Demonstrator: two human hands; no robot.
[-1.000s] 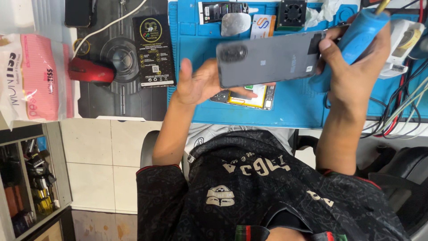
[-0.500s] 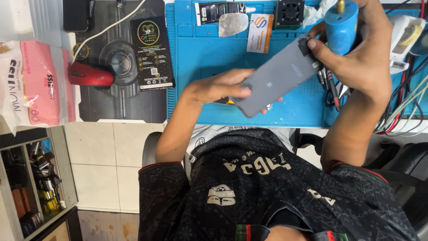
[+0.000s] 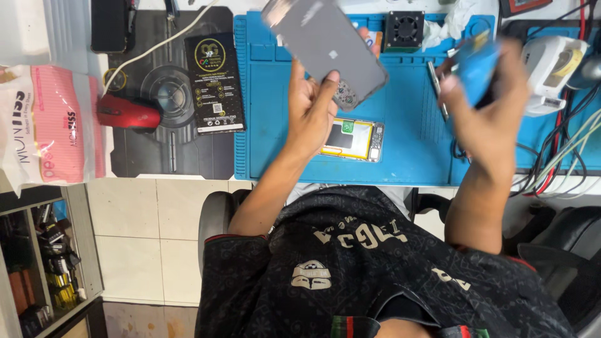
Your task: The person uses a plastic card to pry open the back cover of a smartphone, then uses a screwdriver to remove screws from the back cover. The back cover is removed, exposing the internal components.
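Note:
My left hand [image 3: 313, 116] holds a grey phone back panel [image 3: 325, 44] up over the blue work mat [image 3: 407, 156], gripping its lower edge with the fingers. My right hand [image 3: 491, 125] is blurred to the right and grips a blue cylindrical tool [image 3: 476, 66]. An opened phone body [image 3: 350, 139] with a yellow-edged inside lies flat on the mat just below my left hand. The two hands are apart.
A red mouse [image 3: 128, 114] and a black printed card [image 3: 215, 83] lie on a black mat [image 3: 163, 153] at the left. A pink tissue pack [image 3: 47, 125] sits far left. A small black fan [image 3: 404, 29], a white device [image 3: 551, 66] and tangled cables [image 3: 563, 159] are at the right.
The grey panel passed from between both hands to my left hand alone and moved up and left. My right hand let go of it and swung right with the blue tool.

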